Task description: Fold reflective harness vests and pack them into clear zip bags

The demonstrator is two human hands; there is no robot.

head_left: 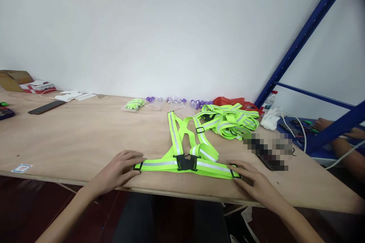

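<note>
A lime-green reflective strap harness (159, 164) lies near the table's front edge, its black buckle (186, 162) fastened in the middle of the belt. My left hand (119, 169) is closed on the belt's left end, at a black slider. At the right end, my right hand (252, 178) has its fingers spread over the other black slider, resting on the strap. The shoulder straps run away from me, and one is curled over near the buckle. Behind them on the right lies a tangled pile of similar straps (230, 121).
Along the wall are a bagged green strap (134, 104), purple pieces (201, 104), a red bag (228, 101) and a bottle (268, 101). A phone (269, 160) lies right. A blue frame (302, 34) stands there, with another person's arm (346, 152) beyond. Far left: boxes (38, 87).
</note>
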